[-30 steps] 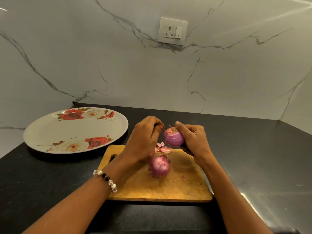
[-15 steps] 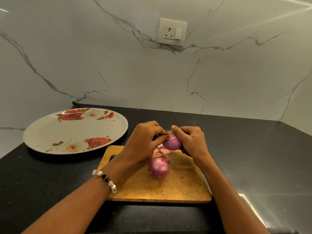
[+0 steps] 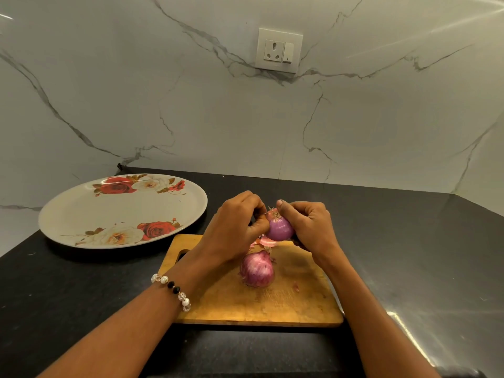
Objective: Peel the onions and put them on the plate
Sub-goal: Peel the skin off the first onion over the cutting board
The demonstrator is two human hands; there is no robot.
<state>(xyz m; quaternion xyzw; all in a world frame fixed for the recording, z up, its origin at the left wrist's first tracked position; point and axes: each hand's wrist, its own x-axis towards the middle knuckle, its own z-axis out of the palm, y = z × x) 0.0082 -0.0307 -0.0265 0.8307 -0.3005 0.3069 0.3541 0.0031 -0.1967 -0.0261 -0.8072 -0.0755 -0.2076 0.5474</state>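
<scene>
A smooth purple onion [image 3: 279, 228] is held above the far end of the wooden cutting board [image 3: 237, 301]. My right hand [image 3: 309, 227] grips it from the right, thumb on its rooty top. My left hand [image 3: 236, 230] pinches the onion's skin at its upper left side with curled fingers. A second onion [image 3: 257, 270], still in its streaked papery skin, sits on the board just below. Bits of pink peel [image 3: 266, 242] lie on the board between the two onions. The white plate [image 3: 81, 211] with red rose prints lies at the left, with nothing on it.
The board lies on a black stone counter [image 3: 409, 255] against a white marble wall. A wall socket [image 3: 278, 50] is high on the wall. A small peel scrap [image 3: 296, 287] lies on the board's right part.
My left hand moved right from beside the onion and closed its fingers onto the onion's top left. The right hand kept its grip, shifting slightly.
</scene>
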